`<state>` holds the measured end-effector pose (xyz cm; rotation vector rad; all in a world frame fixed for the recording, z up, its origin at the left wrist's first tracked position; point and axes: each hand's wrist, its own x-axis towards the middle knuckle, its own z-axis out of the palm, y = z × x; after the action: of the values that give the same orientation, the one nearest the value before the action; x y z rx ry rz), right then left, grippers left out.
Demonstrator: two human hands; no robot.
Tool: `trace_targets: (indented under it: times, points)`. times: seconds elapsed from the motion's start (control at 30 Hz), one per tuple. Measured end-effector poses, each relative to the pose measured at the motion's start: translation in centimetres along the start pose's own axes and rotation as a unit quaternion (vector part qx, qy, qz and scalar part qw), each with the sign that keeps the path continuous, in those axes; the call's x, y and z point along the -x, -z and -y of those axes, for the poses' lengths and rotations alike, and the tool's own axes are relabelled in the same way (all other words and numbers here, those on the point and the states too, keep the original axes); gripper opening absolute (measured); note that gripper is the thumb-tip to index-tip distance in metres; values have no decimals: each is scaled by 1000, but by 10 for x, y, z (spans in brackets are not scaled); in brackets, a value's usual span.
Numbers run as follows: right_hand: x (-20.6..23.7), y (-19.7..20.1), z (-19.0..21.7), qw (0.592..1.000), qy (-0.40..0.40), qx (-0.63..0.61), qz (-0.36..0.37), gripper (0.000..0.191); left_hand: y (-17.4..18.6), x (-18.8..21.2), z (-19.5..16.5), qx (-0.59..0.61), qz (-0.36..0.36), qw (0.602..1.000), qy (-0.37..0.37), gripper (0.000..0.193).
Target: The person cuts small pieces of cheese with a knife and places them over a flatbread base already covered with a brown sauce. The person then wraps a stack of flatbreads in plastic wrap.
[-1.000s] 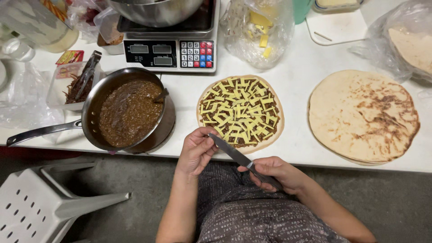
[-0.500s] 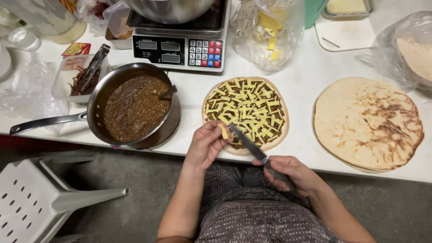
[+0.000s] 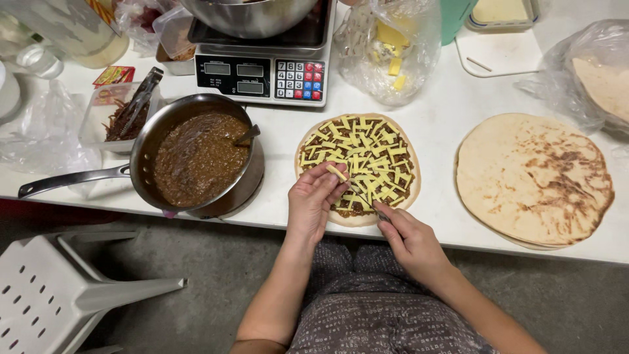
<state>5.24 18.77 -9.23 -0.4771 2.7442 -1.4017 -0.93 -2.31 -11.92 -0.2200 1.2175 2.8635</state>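
A round flatbread [image 3: 386, 134] spread with brown sauce and covered in yellow cheese strips lies on the white table [image 3: 439, 111] in front of me. My left hand [image 3: 313, 203] rests at its near edge and pinches one cheese strip [image 3: 337, 172] between the fingertips. My right hand [image 3: 411, 241] is just below the flatbread's near rim, closed on the handle of a knife [image 3: 375, 211]. The blade points up-left over the topping and is mostly hidden by the fingers.
A pan of brown sauce [image 3: 195, 157] with a spoon stands to the left, its long handle pointing left. Behind are a digital scale [image 3: 262, 72], a bag of cheese [image 3: 386, 49], and a cutting board [image 3: 504, 49]. Plain flatbreads [image 3: 534, 177] lie stacked at right. A white chair [image 3: 59, 295] stands below left.
Both hands moved forward from my lap to the flatbread's near edge. The knife, earlier held up between the hands, now lies low over the topping, and my left hand holds a cheese strip.
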Motion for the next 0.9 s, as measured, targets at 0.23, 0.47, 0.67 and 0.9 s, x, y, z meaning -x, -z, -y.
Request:
trace_targets:
  times: [0.23, 0.47, 0.67, 0.9]
  points:
    - [0, 1, 4, 999, -39, 17, 7, 41, -3, 2, 1, -38, -1, 999, -2, 23]
    - [-1, -7, -8, 994, 5, 93, -49, 41, -7, 4, 1, -58, 4, 998, 4, 24]
    - [8, -15, -49, 998, -15, -47, -30, 41, -6, -3, 1, -59, -2, 998, 17, 27]
    - [12, -13, -82, 837, -175, -486, 178, 40, -8, -6, -1, -9, 78, 991, 108, 27]
